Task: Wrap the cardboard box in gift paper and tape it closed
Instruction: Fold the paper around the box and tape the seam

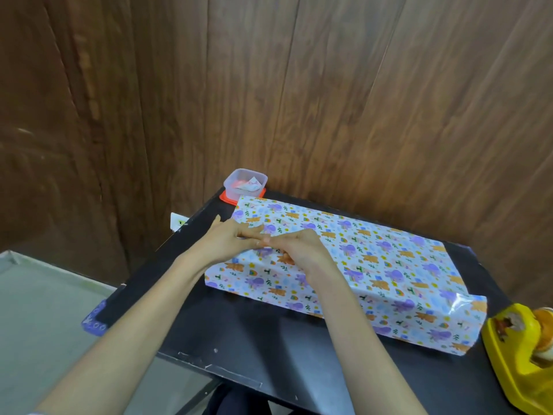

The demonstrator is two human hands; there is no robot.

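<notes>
A long box wrapped in white gift paper (374,265) with purple and orange cartoon prints lies across the black table (269,339). The cardboard itself is hidden under the paper. Both hands meet at the box's left end. My left hand (230,238) presses the paper flap at that end with fingers mostly straight. My right hand (296,247) lies on the top near the same end, fingertips touching those of the left hand. At the right end the paper stands out loose past the box.
A yellow tape dispenser (520,354) sits at the table's right edge. A clear plastic tub (245,182) on a red lid stands at the back left corner. A wood-panelled wall rises behind. Grey floor lies to the left.
</notes>
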